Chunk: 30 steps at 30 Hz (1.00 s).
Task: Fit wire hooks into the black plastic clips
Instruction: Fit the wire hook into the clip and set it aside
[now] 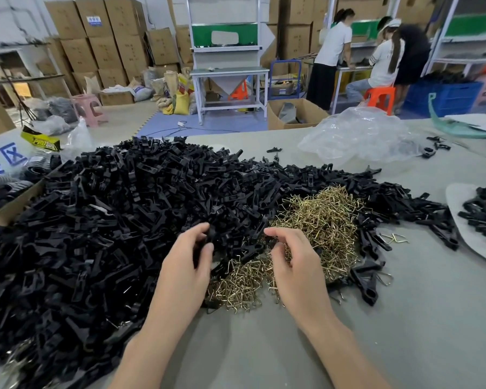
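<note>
Head view: a person's two hands work at the near edge of a grey bench [418,318] heaped with parts. The left hand [188,265] grips a black clip [208,237] between thumb and fingertips, lifted just over the seam where the two piles meet. The right hand [295,265] is close beside it but not touching, with fingers curled over the hooks [320,220]. Forefinger and thumb are drawn together around something dark, and whether they actually hold a part cannot be told.

The clips [110,220] lie in a broad black mound that covers the left and middle of the bench and thins out to the right. The brass-coloured hooks form a smaller tangle against the mound's near right side, directly under and beyond the right hand. Just right of the hooks lie a few fitted clips [368,284] with wire loops showing.

A white board [460,242] at the right edge carries more clips. A crumpled clear bag [357,136] sits at the far side of the bench, and an open box [9,209] stands at the left edge. Beyond, cartons [96,37] are stacked along the far left wall. Workers [331,51] are gathered at a far right station, near an orange stool [379,96] and a blue crate [443,96].
</note>
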Each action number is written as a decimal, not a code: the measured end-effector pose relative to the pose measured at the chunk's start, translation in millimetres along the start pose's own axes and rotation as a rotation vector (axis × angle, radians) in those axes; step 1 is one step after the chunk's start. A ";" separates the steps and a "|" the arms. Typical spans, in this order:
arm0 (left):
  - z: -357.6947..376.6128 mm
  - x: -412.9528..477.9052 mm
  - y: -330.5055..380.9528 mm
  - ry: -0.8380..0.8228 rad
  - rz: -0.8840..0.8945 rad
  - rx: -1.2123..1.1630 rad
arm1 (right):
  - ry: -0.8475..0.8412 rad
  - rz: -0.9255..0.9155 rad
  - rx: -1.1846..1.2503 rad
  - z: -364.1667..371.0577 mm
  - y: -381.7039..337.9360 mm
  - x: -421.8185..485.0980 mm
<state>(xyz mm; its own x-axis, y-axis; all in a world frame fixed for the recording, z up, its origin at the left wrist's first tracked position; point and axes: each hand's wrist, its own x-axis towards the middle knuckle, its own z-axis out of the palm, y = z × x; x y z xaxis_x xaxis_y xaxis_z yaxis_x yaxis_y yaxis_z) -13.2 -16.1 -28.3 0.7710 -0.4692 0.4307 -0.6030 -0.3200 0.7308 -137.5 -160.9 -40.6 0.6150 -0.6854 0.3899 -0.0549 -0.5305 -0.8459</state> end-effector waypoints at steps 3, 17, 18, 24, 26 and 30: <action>-6.3 3.1 10.0 0.081 -0.125 -0.374 | 0.007 -0.016 0.094 -4.2 -5.7 -0.4; -11.3 3.6 27.3 -0.290 -0.542 -1.299 | -0.300 -0.101 -0.021 -2.0 -16.8 -6.6; -12.0 3.5 27.5 -0.292 -0.542 -1.286 | -0.301 -0.100 -0.020 -2.4 -17.0 -6.4; -9.2 1.8 22.8 -0.139 -0.509 -1.065 | -0.239 -0.084 -0.041 -0.6 -15.9 -6.9; -7.5 0.5 20.8 -0.081 -0.478 -0.950 | -0.206 -0.077 -0.051 -0.6 -15.1 -6.8; -5.0 -3.2 16.6 0.027 -0.232 -0.488 | -0.143 -0.045 0.012 -0.2 -13.6 -7.0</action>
<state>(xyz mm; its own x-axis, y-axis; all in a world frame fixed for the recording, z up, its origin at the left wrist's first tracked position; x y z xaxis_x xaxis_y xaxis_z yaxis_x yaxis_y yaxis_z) -24.7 -15.8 -14.9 0.8814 -0.4082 0.2377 -0.2561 0.0100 0.9666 -141.2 -149.0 -31.8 0.7228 -0.5822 0.3724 -0.0156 -0.5525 -0.8334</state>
